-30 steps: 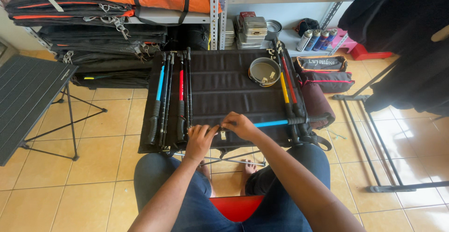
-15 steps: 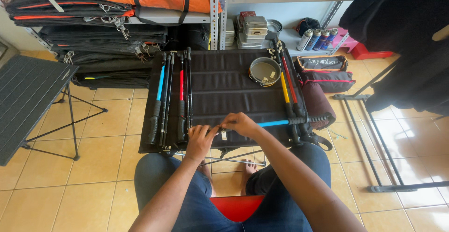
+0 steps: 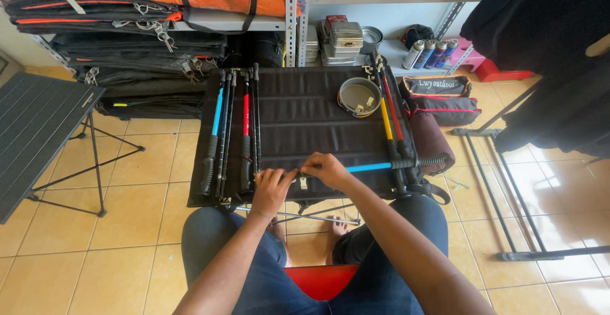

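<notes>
Seated close, the person's left hand (image 3: 270,188) and right hand (image 3: 327,169) pinch the end of a blue-shafted trekking pole (image 3: 381,166) lying across the near edge of the black slatted fabric worktop (image 3: 305,118). Tugged sideways, I reckon its grip could knock the yellow and red poles (image 3: 391,121) beyond, or the round metal tin (image 3: 359,96)

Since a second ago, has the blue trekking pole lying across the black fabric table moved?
No. The blue trekking pole lies at the same spot against the round metal tin; both hands, left hand and right hand, stay at its end.
</notes>
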